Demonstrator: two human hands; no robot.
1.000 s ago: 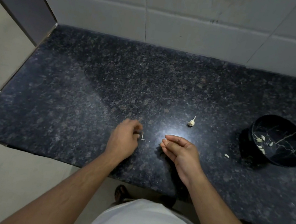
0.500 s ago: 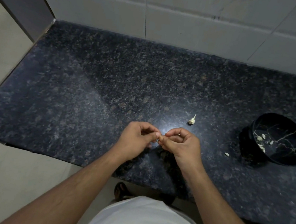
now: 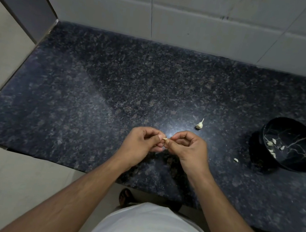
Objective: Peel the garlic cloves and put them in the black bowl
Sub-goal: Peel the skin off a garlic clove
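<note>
Several pale peeled garlic cloves (image 3: 272,146) already lie inside the round black bowl with thin marbled veins (image 3: 303,126), which stands near the right end of the dark speckled granite counter (image 3: 96,91), so the task looks well under way but unfinished. One small pale garlic clove (image 3: 165,139) is pinched between both hands above the front edge of the counter, about midway along it: the left hand (image 3: 140,143) and the right hand (image 3: 188,151) each have their fingers curled in, the fingertips meeting on the clove, so peeling of this piece seems to be the step in hand. Left to deal with are a small whitish garlic piece with a stalk (image 3: 199,124) lying just behind the right hand, and one pale loose clove (image 3: 236,160) on the counter just beside the bowl, toward the front. Whether that loose clove is peeled is too small to tell. The held clove is mostly hidden by the fingers, so how much skin remains cannot be made out.
</note>
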